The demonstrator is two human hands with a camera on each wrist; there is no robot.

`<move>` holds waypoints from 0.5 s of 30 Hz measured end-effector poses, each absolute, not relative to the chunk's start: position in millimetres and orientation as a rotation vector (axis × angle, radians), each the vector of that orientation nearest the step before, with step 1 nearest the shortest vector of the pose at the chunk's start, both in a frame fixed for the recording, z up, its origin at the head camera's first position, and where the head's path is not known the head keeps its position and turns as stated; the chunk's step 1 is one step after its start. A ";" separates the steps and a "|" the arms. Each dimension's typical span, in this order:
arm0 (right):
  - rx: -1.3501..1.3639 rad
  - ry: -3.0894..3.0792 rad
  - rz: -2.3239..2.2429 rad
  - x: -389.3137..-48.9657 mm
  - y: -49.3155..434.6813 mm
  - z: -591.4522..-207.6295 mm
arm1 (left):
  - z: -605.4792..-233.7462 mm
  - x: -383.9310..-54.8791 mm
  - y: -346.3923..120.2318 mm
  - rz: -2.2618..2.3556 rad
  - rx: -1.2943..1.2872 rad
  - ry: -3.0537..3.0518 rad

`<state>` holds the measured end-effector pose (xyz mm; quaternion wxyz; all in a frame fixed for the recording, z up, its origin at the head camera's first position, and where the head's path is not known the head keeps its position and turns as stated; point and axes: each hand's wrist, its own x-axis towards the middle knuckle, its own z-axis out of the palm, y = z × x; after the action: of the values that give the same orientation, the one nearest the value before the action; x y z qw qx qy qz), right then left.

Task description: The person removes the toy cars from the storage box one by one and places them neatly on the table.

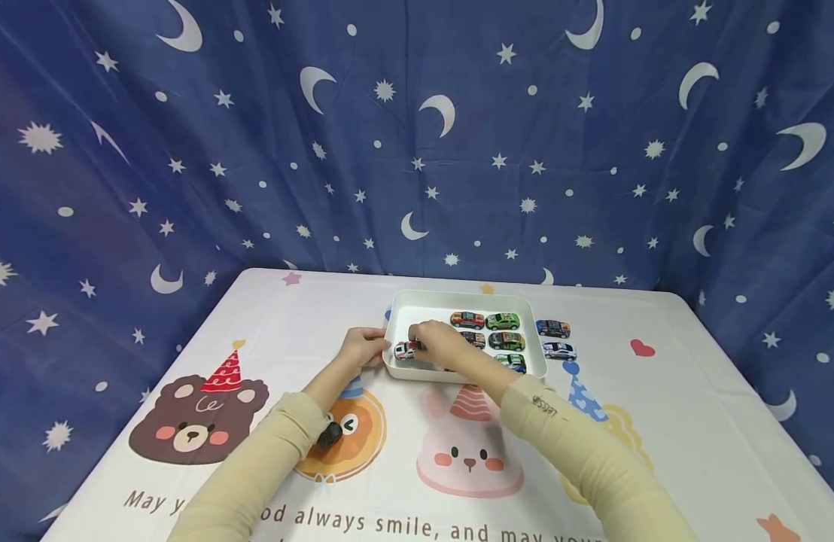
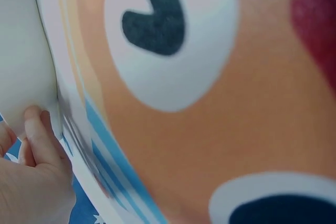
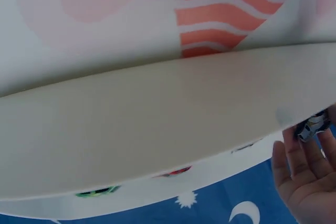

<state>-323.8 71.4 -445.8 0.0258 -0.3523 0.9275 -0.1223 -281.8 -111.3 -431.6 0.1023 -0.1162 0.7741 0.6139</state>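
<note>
A white tray [image 1: 424, 301] holds several toy cars, among them a green one [image 1: 502, 321] and an orange one [image 1: 467, 320] near its back wall. My left hand [image 1: 363, 348] pinches the tray's left wall; in the left wrist view its fingers [image 2: 39, 135] lie against the white plastic. Inside the tray, toward its left end, my right hand [image 1: 439, 342] holds a white and red toy car [image 1: 406, 350] at the fingertips. From the right wrist view, that toy car [image 3: 313, 125] shows between the fingers, partly hidden by the tray wall.
Two more toy cars stand on the table just right of the tray, a blue one [image 1: 553, 328] and a white one [image 1: 560, 351]. A small black object [image 1: 330, 434] is beside the left sleeve. A printed cloth covers the table [image 1: 715, 421]; a blue starry curtain [image 1: 417, 150] hangs behind.
</note>
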 end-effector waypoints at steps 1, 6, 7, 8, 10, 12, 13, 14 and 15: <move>-1.052 2.872 -0.360 -315.5 62.2 -426.2 | -431.4 -282.0 -111.0 1.811 -0.344 2.285; -1.080 2.882 -0.451 -274.1 72.5 -371.2 | -429.6 -283.5 -110.7 1.830 -0.341 2.249; -1.115 2.882 -0.477 -274.6 77.0 -372.8 | -429.0 -283.6 -110.9 1.833 -0.343 2.247; -1.147 2.883 -0.487 -272.3 80.7 -370.3 | -428.7 -283.8 -111.2 1.834 -0.344 2.245; -1.175 2.893 -0.487 -272.4 86.4 -369.8 | -428.3 -284.4 -112.0 1.833 -0.343 2.248; -1.148 2.895 -0.490 -273.7 89.1 -370.5 | -428.2 -284.9 -112.6 1.835 -0.348 2.247; -1.147 2.893 -0.489 -275.1 90.9 -371.4 | -428.0 -285.1 -113.1 1.839 -0.346 2.244; -1.142 2.885 -0.491 -276.3 92.5 -372.1 | -428.2 -285.3 -113.6 1.844 -0.348 2.239; -1.137 2.876 -0.491 -277.3 94.0 -372.7 | -428.1 -285.3 -114.0 1.850 -0.360 2.231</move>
<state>-277.3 94.0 -372.7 0.0048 -0.3632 0.9184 -0.1568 -285.3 -114.0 -428.1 0.1105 -0.1224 0.7593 0.6295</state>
